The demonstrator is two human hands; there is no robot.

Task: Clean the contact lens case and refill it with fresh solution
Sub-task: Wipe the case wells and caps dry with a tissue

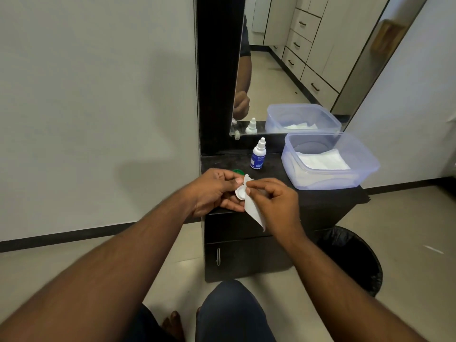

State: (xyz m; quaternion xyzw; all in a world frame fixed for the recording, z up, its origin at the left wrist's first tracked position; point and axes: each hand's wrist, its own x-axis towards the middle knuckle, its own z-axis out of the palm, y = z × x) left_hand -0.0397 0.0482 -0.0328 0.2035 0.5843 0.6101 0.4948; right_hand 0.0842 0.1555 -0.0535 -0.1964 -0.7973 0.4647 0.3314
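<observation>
We saw the left hand (214,191) curled round a small white contact lens case (240,193), thumb laid over its upper edge and fingers cupped beneath, holding it above the front edge of the dark cabinet top (320,197). The right hand (274,202) pinched a white tissue (251,206) between thumb and forefinger, pressing it against the case's right side; the tissue's loose end hung down past the cabinet edge. Just behind the left hand a green cap (238,171) lay on the cabinet, mostly hidden by the knuckles. Farther back stood a small solution bottle (258,154) with a blue label, upright and capped. To its right sat a clear plastic tub (328,178) holding folded white tissues. A mirror (296,65) leaned behind, and a black-lined bin (355,257) stood on the floor at the cabinet's right.
</observation>
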